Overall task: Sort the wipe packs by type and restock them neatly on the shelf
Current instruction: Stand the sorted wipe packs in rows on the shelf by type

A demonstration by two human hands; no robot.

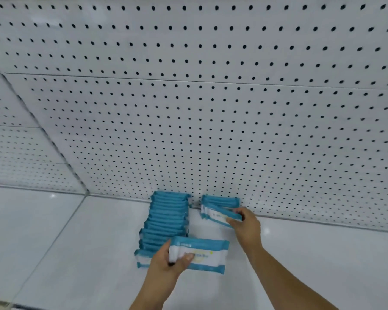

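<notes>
From the head view, my left hand (166, 262) is closed on the left end of the near pack (202, 253). The thumb lies across its printed face and the fingers are tucked behind. The pack is lifted off the shelf (76, 242) at about 6 o'clock in my view.

My right hand (246, 224) pinches the right end of the leaning pack (222, 214), up at 1 o'clock from the near one. This pack is tilted, and its far end is touching or almost touching the rear pack (221, 200), which stands on edge against the pegboard (211, 108).

To the 9 o'clock side of that pair, with a gap between, the row of packs (168, 218) runs on edge from the pegboard back towards me. Its last packs sit just behind my left hand.

These look like soft film pouches, and I judge them light, squashy and a little slick. The wipes inside give some body, but a pack would sag if held flat by one corner. Taking a short end with the thumb on one face and the fingers on the other seems best to me. That keeps the pack straight and lets me stand it on its long edge. Squeezing hard would only dent it. A pack stood on its own looks apt to tip, so each one wants a neighbour to lean on.

I read all of them as the same blue-and-white kind, though the print is too blurred to be sure.
</notes>
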